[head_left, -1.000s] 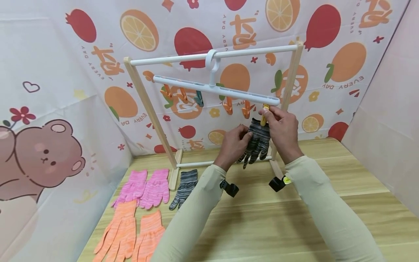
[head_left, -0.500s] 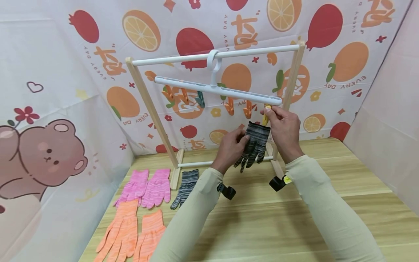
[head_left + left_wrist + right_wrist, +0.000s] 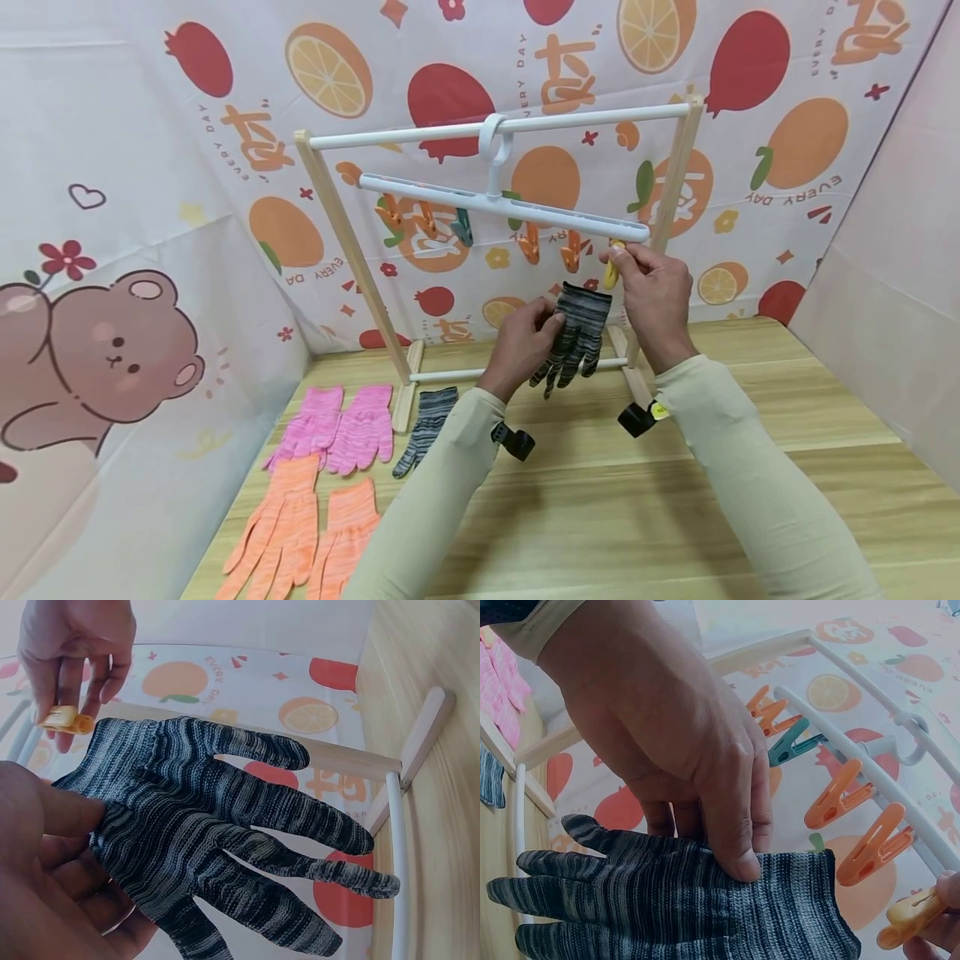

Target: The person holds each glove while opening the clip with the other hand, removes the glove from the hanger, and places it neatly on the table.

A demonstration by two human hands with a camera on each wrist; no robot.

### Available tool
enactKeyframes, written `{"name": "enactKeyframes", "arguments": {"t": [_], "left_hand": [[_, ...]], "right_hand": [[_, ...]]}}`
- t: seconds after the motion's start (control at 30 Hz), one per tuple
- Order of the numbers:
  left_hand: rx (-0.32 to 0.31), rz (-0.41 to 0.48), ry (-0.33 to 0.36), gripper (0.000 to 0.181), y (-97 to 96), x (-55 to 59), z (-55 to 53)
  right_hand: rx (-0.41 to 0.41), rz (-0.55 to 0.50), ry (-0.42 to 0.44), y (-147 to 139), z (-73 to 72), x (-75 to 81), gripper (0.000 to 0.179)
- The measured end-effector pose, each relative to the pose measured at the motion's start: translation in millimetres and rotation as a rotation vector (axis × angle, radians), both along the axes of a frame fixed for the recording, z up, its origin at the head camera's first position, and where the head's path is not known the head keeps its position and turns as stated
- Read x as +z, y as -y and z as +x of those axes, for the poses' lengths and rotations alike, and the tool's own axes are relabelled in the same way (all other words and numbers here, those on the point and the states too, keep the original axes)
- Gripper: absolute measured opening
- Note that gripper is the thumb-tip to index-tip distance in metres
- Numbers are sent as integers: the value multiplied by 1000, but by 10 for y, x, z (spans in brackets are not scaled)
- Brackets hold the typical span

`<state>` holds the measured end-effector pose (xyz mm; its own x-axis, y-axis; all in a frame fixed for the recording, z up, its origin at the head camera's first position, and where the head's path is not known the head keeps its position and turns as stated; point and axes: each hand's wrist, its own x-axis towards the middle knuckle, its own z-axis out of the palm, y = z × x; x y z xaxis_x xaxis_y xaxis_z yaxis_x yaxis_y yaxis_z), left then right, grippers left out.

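A black-and-grey striped knit glove (image 3: 583,321) hangs from my left hand (image 3: 522,342), whose thumb and fingers pinch its side below the cuff, fingers of the glove pointing down. In the left wrist view, the thumb lies on the glove's fabric (image 3: 180,802). My right hand (image 3: 660,292) pinches a yellow clothespin (image 3: 612,271) under the right end of the white hanger (image 3: 495,202). The clothespin is apart from the cuff (image 3: 799,900), up and to its right in the head view. The hanger tilts down toward the right.
Orange clothespins (image 3: 529,244) and a teal clothespin (image 3: 462,227) hang along the hanger. A wooden rack (image 3: 352,258) with white rods carries it. On the table's left lie pink gloves (image 3: 362,429), orange gloves (image 3: 281,525) and another striped glove (image 3: 427,427), partly behind the left sleeve.
My left hand has moved left and slightly down with the striped glove, so its cuff has come away from the yellow clothespin. The right hand stays nearly in place, pinching the clothespin.
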<state>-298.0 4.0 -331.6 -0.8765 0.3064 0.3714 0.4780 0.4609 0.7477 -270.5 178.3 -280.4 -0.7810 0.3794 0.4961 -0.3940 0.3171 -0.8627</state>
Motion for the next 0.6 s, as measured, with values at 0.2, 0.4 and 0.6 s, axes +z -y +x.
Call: {"name": "enactKeyframes", "arguments": {"t": [0.2,0.4,0.6], "left_hand": [[7,-6,-8,15,37,-13,10],[20,-19,9,15,81,-41,5],[29,-11,26,15,115,-67,-1]], "right_hand": [[-7,-2,17,9,0,6,33],[-11,8,18,10,-6,10,32],[-21,27,35,9,-2,14,33]]}}
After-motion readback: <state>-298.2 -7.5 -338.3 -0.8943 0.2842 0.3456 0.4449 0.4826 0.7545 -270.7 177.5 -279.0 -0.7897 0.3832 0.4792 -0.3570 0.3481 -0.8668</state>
